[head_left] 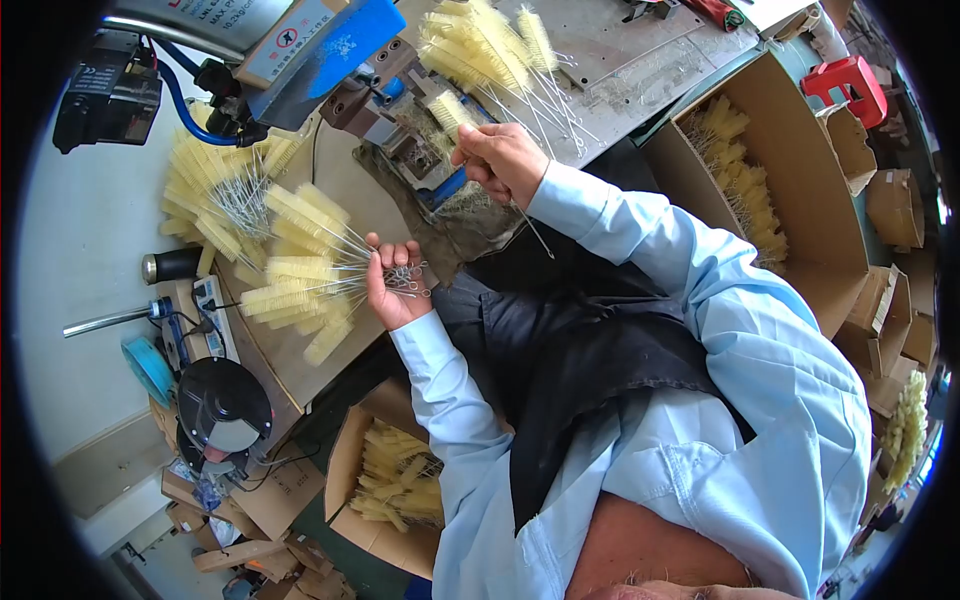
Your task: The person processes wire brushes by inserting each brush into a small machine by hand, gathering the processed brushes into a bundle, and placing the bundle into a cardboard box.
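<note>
My left hand [396, 284] is closed around the wire handles of a bunch of bottle brushes [305, 270]. Their pale yellow bristle heads fan out to the left over the table, and the looped wire ends stick out past my fingers. My right hand [505, 160] pinches a single bottle brush [452, 112] by its wire, just below the bristles. That brush's head is beside the metal jaws of a bench machine [385, 125], and its wire tail hangs down below my hand. Bristle scraps lie around the machine's blue base.
Piles of brushes lie on the table at the left [215, 185] and at the back [480, 45]. Cardboard boxes of brushes stand at the right [820, 150] and below the table [350, 500]. A blue-fronted machine head [325, 60] overhangs the upper left. A round black device [225, 405] stands at lower left.
</note>
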Demonstrator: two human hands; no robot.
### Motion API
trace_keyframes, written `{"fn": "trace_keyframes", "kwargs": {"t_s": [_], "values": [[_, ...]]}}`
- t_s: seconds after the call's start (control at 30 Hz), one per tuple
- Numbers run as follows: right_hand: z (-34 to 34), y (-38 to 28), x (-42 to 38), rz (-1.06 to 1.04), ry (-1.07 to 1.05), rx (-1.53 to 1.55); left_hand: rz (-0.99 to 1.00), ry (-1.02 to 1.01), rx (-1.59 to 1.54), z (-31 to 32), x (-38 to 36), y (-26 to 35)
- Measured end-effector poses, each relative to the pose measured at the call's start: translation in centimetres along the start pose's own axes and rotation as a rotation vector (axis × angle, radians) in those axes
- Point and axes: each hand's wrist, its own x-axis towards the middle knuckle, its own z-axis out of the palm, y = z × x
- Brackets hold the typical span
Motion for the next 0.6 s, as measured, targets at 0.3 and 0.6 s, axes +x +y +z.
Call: {"fn": "trace_keyframes", "kwargs": {"t_s": [0.3,0.6], "values": [[-0.1,-1.4,0.2,0.166,-0.154,0.204,0.013,0.014,0.018,0.1,-0.1,0.0],[-0.4,-1.5,0.5,0.156,-0.177,0.176,0.020,-0.013,0.023,-0.1,-0.1,-0.1]]}}
